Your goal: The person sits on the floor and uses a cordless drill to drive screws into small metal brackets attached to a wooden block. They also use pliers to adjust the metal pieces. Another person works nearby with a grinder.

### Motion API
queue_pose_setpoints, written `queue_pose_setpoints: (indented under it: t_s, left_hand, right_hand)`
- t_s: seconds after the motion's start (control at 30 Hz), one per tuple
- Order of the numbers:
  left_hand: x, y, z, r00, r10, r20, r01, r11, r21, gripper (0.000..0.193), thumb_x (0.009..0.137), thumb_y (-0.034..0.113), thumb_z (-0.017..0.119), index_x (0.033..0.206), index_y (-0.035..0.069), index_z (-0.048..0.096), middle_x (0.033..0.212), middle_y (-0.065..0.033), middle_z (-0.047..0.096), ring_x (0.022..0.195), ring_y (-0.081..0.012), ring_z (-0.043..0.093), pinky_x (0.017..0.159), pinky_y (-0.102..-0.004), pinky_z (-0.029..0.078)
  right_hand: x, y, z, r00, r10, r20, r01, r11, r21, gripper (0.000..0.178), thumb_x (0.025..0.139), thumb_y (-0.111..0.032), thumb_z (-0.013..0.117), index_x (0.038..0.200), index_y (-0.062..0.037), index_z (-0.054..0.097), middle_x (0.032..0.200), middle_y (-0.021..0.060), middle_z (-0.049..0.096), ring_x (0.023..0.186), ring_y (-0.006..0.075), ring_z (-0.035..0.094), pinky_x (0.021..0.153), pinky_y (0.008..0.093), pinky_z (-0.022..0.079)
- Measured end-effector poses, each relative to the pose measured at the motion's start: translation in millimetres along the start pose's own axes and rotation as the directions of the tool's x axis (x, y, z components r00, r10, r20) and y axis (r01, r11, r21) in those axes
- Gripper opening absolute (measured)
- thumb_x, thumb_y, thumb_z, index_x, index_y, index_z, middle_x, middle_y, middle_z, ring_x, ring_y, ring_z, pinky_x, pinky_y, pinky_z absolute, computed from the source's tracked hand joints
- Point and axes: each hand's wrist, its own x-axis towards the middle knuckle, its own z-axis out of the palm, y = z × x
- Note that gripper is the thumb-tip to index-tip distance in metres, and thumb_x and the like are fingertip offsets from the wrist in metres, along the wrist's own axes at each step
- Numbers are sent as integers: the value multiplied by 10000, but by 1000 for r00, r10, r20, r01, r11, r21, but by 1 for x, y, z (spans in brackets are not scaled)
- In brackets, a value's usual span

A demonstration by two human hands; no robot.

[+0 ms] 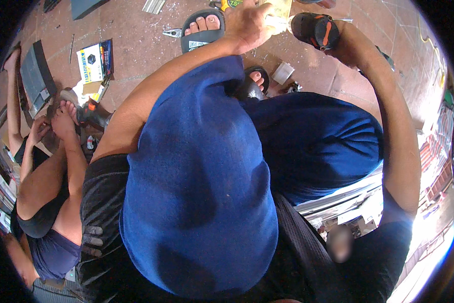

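Black-orange tool (310, 30) gripped by right hand (345, 48), left hand (248, 28) clutching pale piece (281, 8), sandalled foot (203, 31), pliers (172, 33) alongside

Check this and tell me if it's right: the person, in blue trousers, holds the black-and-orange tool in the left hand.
Not quite: the hand is wrong. The head view shows the person, in blue trousers, holding the black-and-orange tool in the right hand.

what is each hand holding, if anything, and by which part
The right hand holds a dark power tool, seemingly by its handle; the left hand touches a pale block at its near end, grip unclear.
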Motion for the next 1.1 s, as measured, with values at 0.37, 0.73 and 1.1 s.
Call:
queue_pose_setpoints:
  t_s: [0.37, 0.73, 1.1]
  left_hand:
    - [-1, 0, 3, 999, -39, 29, 40, 999, -3, 398, 748, 291, 821, 1087, 116, 708, 1161, -194, 622, 1059, -395, 634, 882, -548, 477]
    - [-3, -10, 6, 996, 79, -34, -79, 997, -11, 427, 719, 230, 830, 1101, 93, 693, 1115, -187, 613, 999, -392, 638, 825, -534, 482]
    - [-9, -24, 12, 995, 57, 76, -64, 993, 96, 381, 758, 394, 807, 1078, 203, 728, 1166, -101, 612, 1040, -304, 630, 864, -526, 406]
  right_hand:
    - [10, 23, 13, 967, -220, -129, 218, 975, -36, 246, 825, -70, 805, 1060, -56, 733, 892, 191, 755, 798, 305, 737, 765, 402, 589]
    - [6, 14, 14, 906, -372, -201, 347, 926, -148, 312, 825, -69, 798, 1122, -81, 702, 937, 173, 756, 862, 332, 727, 816, 421, 577]
    - [-27, 18, -21, 971, -181, -156, 207, 962, 177, 559, 777, -167, 825, 1293, -78, 630, 1114, 145, 734, 998, 273, 684, 905, 389, 533]
